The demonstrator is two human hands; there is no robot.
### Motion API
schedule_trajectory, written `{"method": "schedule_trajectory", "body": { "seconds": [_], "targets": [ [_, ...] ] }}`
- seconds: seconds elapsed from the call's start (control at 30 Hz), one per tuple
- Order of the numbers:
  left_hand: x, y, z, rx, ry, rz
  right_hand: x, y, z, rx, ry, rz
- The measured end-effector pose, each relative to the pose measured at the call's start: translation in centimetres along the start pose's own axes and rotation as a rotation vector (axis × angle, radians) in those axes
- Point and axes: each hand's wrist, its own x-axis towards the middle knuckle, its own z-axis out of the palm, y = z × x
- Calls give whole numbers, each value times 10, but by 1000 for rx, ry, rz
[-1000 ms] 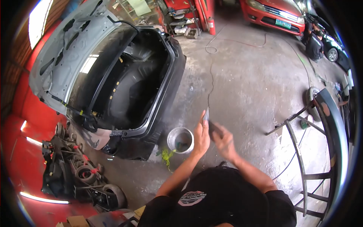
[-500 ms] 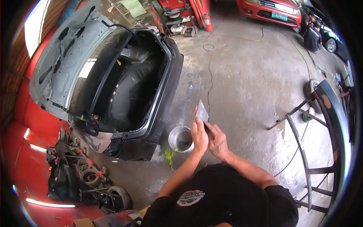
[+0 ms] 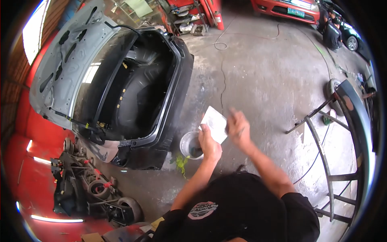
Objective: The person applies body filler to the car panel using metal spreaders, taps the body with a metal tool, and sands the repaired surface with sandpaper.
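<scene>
My left hand grips a small white rectangular sheet, which looks like sandpaper, with the thumb on its near face. The sheet is tilted with its broad side toward me. Close to its right edge is my right hand, smeared by motion and with fingers that look bent. Whether it touches the sheet or holds anything, I cannot tell. Below and left of the sheet, a pale bucket stands on the floor, partly hidden by my left hand. Beside the bucket lies a yellow-green stringy thing.
A car body with its rear open and lid raised stands left. A car bumper rests on a metal stand at right. Cables cross the floor. A crouching person, a red car and a fire extinguisher are farther back.
The sheet has turned from a grey, narrow slanted view to its broad white face. My right hand has come away from my left and moved up and right.
</scene>
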Motion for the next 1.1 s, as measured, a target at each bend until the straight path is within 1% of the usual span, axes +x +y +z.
{"method": "schedule_trajectory", "body": {
  "seconds": [0.07, 0.1, 0.13, 0.17, 0.2, 0.27, 0.3, 0.4, 0.5, 0.53, 0.57, 0.67, 0.7, 0.77, 0.8, 0.83, 0.9, 0.93, 1.0, 1.03, 1.07, 1.1],
  "targets": [
    [-1, -2, -3, 23, 18, -12, 13, -26, -39, 89, -49, 63],
    [10, -4, -9, 12, 38, 31, 19, -34, -54, 131, -70, 87],
    [23, -6, -17, 0, 58, 74, 6, -35, -52, 72, -60, -69],
    [34, -2, -23, -31, 120, 39, -18, -35, -45, 14, -52, -227],
    [30, 8, -15, -36, 130, -6, -33, -32, -38, -44, -48, -388],
    [16, 25, 2, -34, 143, -102, -38, -23, -23, -84, 14, -460],
    [17, 21, -1, -79, 145, -73, -41, -21, -18, -102, 47, -491],
    [20, 10, -20, -75, 117, -37, -6, -4, -27, -51, 68, -173],
    [25, 11, -18, -87, 162, -39, -20, -19, -38, -101, 9, -475],
    [26, 11, -20, -95, 107, -60, -29, -24, -39, -115, -14, -586],
    [26, 14, -23, -102, 54, -80, -34, -30, -39, -205, -5, -605],
    [20, 22, -33, -122, -66, -189, -14, -5, -33, 3, 2, -195],
    [19, 28, -37, -122, -106, -232, -6, -9, -42, 3, 87, -224],
    [41, 18, -87, -350, -383, -418, 0, -18, -60, 0, 54, -390],
    [43, 14, -93, -367, -417, -474, -1, -21, -68, -8, 32, -469],
    [44, 11, -98, -382, -450, -532, -5, -30, -69, 20, 15, -607],
    [32, 11, -82, -212, -300, -557, -18, -57, -75, 97, -136, -898],
    [26, 15, -76, -340, -458, -703, -28, -72, -78, 64, -258, -1018],
    [24, 20, -66, -595, -790, -983, -45, -77, -41, 164, -100, -1118],
    [21, -6, -99, -278, -532, -766, -41, -73, -48, 92, -188, -1064],
    [-20, 30, -44, 43, -370, -465, -23, -76, -62, 18, -277, -1011],
    [-9, 19, -60, -321, -532, -663, -11, -67, -57, -23, -286, -914]
  ]
}}
